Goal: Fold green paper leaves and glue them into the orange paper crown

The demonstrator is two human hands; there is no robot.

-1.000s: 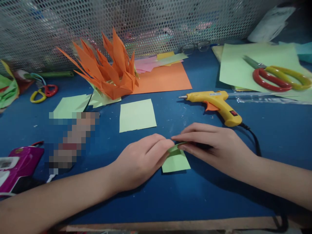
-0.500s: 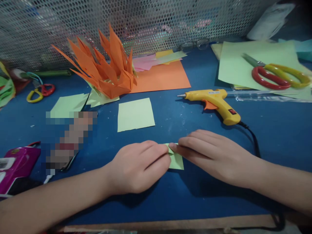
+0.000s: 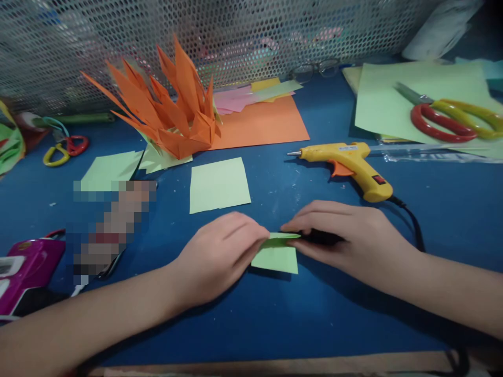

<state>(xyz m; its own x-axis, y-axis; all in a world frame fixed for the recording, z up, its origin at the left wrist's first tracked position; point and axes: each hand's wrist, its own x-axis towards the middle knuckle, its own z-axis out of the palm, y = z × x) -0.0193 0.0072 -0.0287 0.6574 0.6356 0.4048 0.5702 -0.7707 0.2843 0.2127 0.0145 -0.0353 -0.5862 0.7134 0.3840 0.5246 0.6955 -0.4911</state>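
A small piece of light green paper [image 3: 277, 259], with a fold standing up along its far edge, lies between my hands near the front of the table. My left hand [image 3: 220, 254] pinches the fold at its left end, fingertips pressed together. At the right end, my right hand [image 3: 349, 241] has its thumb on the near side and its fingers on the far side of the fold. Just beyond my hands lies a flat pale green paper square [image 3: 220, 185]. A yellow glue gun [image 3: 346, 162] with an orange trigger rests past my right hand, its nozzle facing left.
An orange folded-paper piece with tall points [image 3: 176, 115] stands at the back left, near an orange sheet [image 3: 267, 123]. Red-and-yellow scissors [image 3: 444, 120] lie on green paper [image 3: 381, 99]; smaller scissors [image 3: 63, 149] lie far left. A black cord [image 3: 416, 225] trails behind my right wrist.
The fold in the green paper has risen and more of the sheet shows. My hands have lifted slightly, and my right thumb and fingers have spread around the fold's end.
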